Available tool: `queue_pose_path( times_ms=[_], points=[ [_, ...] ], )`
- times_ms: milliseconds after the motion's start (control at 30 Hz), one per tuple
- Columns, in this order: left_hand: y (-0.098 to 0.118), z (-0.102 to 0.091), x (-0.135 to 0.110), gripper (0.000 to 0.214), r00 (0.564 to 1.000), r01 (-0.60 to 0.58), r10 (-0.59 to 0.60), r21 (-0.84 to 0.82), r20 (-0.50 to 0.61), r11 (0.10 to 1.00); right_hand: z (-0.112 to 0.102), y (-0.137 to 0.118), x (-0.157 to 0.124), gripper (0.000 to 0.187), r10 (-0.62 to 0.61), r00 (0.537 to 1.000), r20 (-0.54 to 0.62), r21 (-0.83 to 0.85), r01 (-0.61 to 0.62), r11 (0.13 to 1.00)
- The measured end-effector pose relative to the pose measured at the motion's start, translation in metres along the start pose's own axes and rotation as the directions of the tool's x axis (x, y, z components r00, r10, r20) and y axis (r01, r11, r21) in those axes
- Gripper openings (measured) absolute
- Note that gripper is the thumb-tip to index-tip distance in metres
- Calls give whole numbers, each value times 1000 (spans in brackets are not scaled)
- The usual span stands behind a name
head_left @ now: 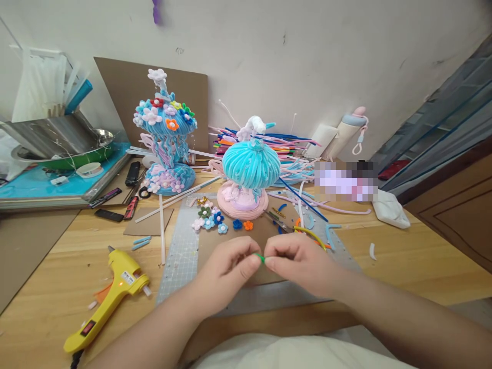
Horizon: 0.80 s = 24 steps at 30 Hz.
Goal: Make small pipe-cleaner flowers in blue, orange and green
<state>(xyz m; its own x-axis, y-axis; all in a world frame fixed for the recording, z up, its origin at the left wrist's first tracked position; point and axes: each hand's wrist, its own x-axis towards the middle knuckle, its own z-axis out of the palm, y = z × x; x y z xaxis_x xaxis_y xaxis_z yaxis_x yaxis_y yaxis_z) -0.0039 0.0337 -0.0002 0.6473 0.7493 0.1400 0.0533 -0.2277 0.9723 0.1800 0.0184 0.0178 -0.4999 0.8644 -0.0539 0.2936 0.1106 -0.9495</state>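
Between the fingertips of both hands is a short green pipe cleaner [262, 258], mostly hidden by the fingers. My left hand [234, 264] pinches one end of it, and my right hand [294, 259] pinches the other. Just beyond them lie a blue pipe-cleaner flower [237, 224], an orange one [248, 225] and a cluster of small flowers [209, 218]. Behind these stands a turquoise domed pipe-cleaner lamp shape [251, 164] on a round pink base [243, 202]. A pair of scissors [282, 224] rests near my right hand.
A yellow glue gun [123, 287] lies at the left, beside a grey cutting mat [177, 271]. A flower-covered blue pipe-cleaner piece [165, 123] stands behind, left of loose pipe cleaners [300, 166]. At the back left is a metal bowl [57, 136]; a white bottle [346, 133] leans at the right.
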Motion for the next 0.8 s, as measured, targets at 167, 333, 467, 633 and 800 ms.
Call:
queue_pose_path(
  times_ms=[167, 333, 467, 633, 800],
  points=[
    [-6, 7, 5, 26, 906, 420, -363, -554, 216, 719, -5, 1, -8, 22, -504, 837, 214, -841, 420, 341],
    [-8, 9, 6, 18, 892, 439, -413, -577, 185, 688, -5, 4, -7, 20, -493, 816, 301, -872, 445, 205],
    [-6, 10, 6, 18, 949, 299, -312, -443, 46, 845, 2, 4, -6, 20, -419, 906, 62, -677, 346, 649],
    [0, 11, 4, 16, 979, 180, -195, -189, -64, 965, 10, 8, 2, 16, 167, 984, -66, 146, -156, 977],
    [0, 7, 3, 15, 994, 53, -40, 139, -97, 989, 8, 12, 11, 16, 417, 830, 370, 588, -557, 586]
  ],
)
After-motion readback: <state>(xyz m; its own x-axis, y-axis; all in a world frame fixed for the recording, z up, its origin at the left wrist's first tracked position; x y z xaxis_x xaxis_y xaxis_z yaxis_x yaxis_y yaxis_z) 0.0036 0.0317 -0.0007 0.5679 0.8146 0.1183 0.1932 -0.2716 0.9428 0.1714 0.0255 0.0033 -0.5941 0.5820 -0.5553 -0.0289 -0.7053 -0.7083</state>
